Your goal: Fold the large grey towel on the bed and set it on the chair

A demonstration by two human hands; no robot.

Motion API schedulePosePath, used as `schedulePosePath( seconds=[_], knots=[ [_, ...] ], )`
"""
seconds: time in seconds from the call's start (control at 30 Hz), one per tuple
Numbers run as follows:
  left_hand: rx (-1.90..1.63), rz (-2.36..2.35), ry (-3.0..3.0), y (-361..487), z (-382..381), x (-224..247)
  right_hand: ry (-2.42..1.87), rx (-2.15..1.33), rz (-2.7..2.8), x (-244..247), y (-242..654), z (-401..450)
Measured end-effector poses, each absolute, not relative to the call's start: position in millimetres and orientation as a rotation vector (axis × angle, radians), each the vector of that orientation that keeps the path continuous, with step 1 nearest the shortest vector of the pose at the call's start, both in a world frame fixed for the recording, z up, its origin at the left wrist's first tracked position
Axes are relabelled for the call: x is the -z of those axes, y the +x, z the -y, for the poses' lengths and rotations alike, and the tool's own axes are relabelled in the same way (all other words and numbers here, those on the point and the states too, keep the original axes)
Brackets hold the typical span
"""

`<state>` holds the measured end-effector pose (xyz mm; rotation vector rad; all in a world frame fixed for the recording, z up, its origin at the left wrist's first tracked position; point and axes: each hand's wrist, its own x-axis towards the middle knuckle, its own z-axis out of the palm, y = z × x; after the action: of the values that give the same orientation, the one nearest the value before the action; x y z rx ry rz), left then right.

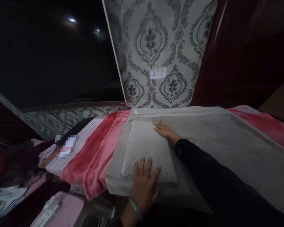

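Observation:
A light grey plush cloth (148,145), folded into a rough rectangle, lies on a larger grey blanket (210,132). My left hand (145,183), with a bracelet on the wrist, rests on the near edge of the folded cloth, fingers spread. At the far right corner of the same cloth, my right hand (163,129) lies flat with its fingers extended. Neither hand grips anything. The right arm, in a black sleeve, crosses over the grey blanket and hides part of it.
Red and pink blankets (101,142) with a striped cloth lie to the left, and more red fabric (269,126) to the right. A dark screen (54,56) stands at the back left. A pink stool (68,208) with a power strip (46,214) is at the lower left.

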<state>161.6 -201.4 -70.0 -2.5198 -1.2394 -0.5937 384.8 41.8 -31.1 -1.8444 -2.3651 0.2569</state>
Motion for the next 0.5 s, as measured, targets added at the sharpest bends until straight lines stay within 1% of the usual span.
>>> schedulePosePath(
  seconds=[0.07, 0.13, 0.23, 0.3, 0.37, 0.5],
  knots=[
    [0.585, 1.2, -2.549, 154, 202, 62, -1.775, -0.202, 2.418, 26, 374, -27],
    [0.602, 1.187, -2.533, 144, 199, 55, -1.561, -0.159, 2.552, 24, 357, -8],
    [0.668, 1.266, -2.424, 129, 193, 54, -1.142, -0.216, 2.796, 28, 328, 20],
    [0.692, 1.313, -2.356, 125, 189, 61, -1.0, -0.272, 2.892, 29, 312, 29],
    [0.704, 1.351, -2.309, 124, 187, 72, -0.997, -0.292, 2.919, 29, 302, 24],
    [0.778, 1.358, -2.27, 126, 187, 88, -1.161, -0.294, 2.887, 22, 292, -15]
  ],
)
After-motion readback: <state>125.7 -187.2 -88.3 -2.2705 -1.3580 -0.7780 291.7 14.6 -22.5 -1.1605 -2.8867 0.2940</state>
